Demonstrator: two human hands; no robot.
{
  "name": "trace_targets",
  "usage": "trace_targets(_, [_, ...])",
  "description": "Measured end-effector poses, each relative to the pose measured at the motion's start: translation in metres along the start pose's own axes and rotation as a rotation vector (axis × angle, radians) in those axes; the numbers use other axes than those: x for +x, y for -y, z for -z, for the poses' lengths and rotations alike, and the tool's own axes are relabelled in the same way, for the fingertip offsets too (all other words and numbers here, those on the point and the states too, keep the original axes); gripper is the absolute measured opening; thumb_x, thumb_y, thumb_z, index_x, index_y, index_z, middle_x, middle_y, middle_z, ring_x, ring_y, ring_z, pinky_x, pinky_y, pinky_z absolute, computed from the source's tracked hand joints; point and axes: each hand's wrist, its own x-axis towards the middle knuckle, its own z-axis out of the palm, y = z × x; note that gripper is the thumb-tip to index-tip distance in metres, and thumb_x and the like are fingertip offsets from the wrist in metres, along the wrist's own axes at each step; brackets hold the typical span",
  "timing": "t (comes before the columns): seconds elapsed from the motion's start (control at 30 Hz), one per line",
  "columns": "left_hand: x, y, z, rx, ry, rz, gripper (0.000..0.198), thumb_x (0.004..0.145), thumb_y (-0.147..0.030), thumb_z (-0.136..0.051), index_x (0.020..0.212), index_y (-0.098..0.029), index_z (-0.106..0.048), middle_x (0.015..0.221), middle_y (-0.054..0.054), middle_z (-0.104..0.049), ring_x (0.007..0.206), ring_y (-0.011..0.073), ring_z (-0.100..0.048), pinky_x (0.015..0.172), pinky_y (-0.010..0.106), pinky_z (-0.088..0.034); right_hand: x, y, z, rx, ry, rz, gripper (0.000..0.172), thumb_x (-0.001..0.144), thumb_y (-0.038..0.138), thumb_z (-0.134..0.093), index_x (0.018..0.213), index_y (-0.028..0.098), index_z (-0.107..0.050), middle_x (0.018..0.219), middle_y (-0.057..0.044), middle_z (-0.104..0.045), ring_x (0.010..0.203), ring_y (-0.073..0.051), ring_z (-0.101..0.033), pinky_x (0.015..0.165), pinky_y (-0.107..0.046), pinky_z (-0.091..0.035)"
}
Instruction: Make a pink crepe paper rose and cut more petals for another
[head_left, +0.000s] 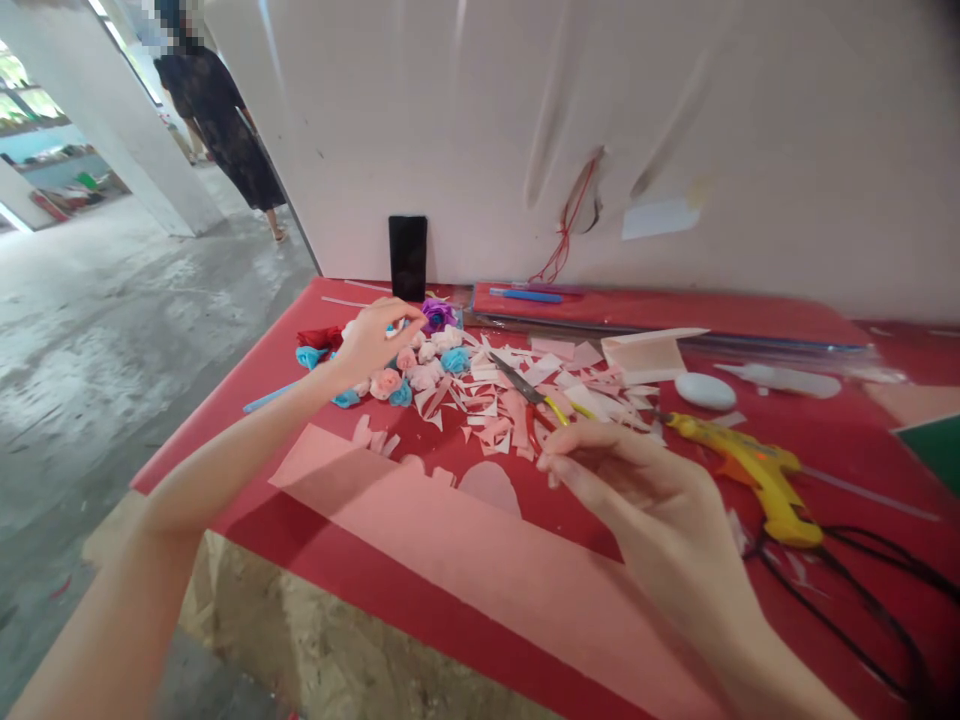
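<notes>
My left hand (375,340) hovers over a cluster of small paper roses, its fingers curved and apart with nothing visible in them. Beneath and beside it are a pink rose (386,383), a blue rose (454,360) and a purple rose (437,316). My right hand (645,490) has thumb and fingertips brought together near the scissors (517,378); whatever is pinched there, if anything, cannot be made out. The scissors have red and yellow handles and lie on pink and white paper scraps (495,410). Below stretches a long pink paper strip (450,540), with a rounded pink piece (491,487) behind it.
A yellow glue gun (750,465) with a black cord lies right of my right hand. Behind it are a white oval object (705,391) and a clear bottle (787,380). A black phone (408,258) leans on the white panel. A person (214,110) stands far left.
</notes>
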Motion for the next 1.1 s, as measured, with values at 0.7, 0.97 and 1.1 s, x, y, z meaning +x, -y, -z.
trace_targets(0.7, [-0.08, -0.1, -0.024, -0.956, 0.113, 0.158, 0.007, 0.069, -0.014, -0.068, 0.074, -0.014, -0.072, 0.07, 0.005, -0.069, 0.062, 0.0095, -0.061, 0.059, 0.018, -0.051, -0.003, -0.003, -0.007, -0.245, 0.069, 0.062, 0.007, 0.069, 0.018, -0.062, 0.071, 0.023, -0.059, 0.065, 0.004, -0.062, 0.058, -0.01, -0.059, 0.058, -0.018, -0.05])
trace_targets(0.97, [-0.094, -0.08, -0.04, -0.754, 0.293, -0.019, 0.009, 0.072, -0.016, -0.063, 0.068, -0.013, -0.07, 0.073, 0.007, -0.071, 0.068, 0.012, -0.063, 0.066, 0.021, -0.051, 0.004, -0.006, -0.006, -0.464, 0.506, -0.163, 0.01, 0.074, 0.023, -0.058, 0.065, 0.02, -0.059, 0.064, 0.002, -0.063, 0.06, -0.012, -0.059, 0.057, -0.02, -0.048])
trace_targets(1.1, [-0.096, -0.078, -0.045, -0.675, 0.404, -0.14, 0.014, 0.076, -0.011, -0.055, 0.071, -0.013, -0.069, 0.078, 0.007, -0.071, 0.073, 0.0124, -0.064, 0.069, 0.02, -0.052, 0.006, -0.006, 0.003, -0.473, 0.483, -0.121, 0.01, 0.073, 0.026, -0.059, 0.065, 0.021, -0.062, 0.067, 0.001, -0.066, 0.061, -0.014, -0.061, 0.058, -0.023, -0.05])
